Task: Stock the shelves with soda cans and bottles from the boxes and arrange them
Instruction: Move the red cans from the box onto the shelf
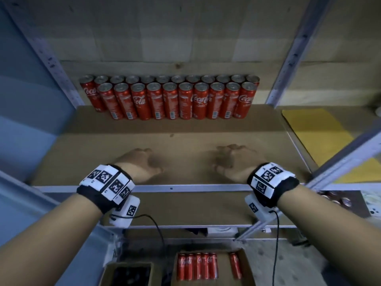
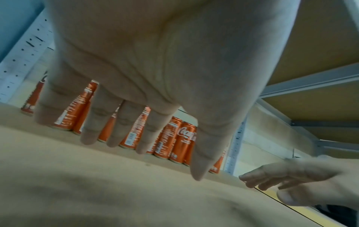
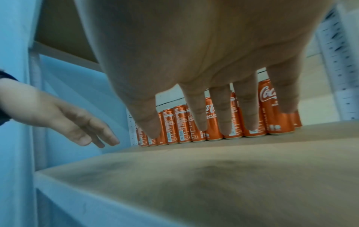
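Red slim soda cans [image 1: 169, 98] stand in two rows at the back of the brown chipboard shelf [image 1: 185, 137]. Left hand [image 1: 138, 164] and right hand [image 1: 231, 162] hover spread and empty; fetch cans next from the open cardboard box [image 1: 246, 269] below, setting each upright in front.

Setting: stockroom or shop storage area. Evidence: metal rack with perforated uprights [image 1: 54, 65], fibreboard shelf [image 1: 185, 137], two rows of red cola cans [image 1: 171, 98]; open cardboard box [image 1: 246, 265] on floor.
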